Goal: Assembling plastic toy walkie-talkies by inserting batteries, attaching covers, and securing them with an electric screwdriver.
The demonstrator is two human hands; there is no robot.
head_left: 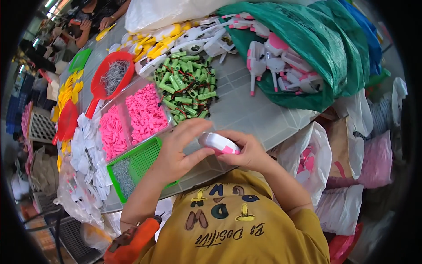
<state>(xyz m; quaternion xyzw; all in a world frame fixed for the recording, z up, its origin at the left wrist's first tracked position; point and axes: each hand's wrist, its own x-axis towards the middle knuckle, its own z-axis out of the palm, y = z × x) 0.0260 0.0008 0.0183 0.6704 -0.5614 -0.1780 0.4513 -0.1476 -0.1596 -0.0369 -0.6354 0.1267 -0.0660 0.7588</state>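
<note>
My right hand (246,149) grips a rounded white-and-pink plastic housing (218,143) above the table's near edge. Curved around the housing's left end, my left hand (180,147) has its index finger and thumb apart; the thumb tip is at the lower edge of the housing. Beyond my hands lies a heap of green battery cells (189,83) with red and black wires. To the left is a clear divided tray (124,127) of small pink parts. Beside my left forearm sits a green basket (147,158) with small metal screws in one part.
A red scoop (92,105) holds thin metal pieces. White-and-pink gadgets (274,66) spill from a green bag (325,44). An orange power screwdriver (136,240) is at lower left. White strips (83,149), yellow parts (160,46) and another person (94,15) are farther off.
</note>
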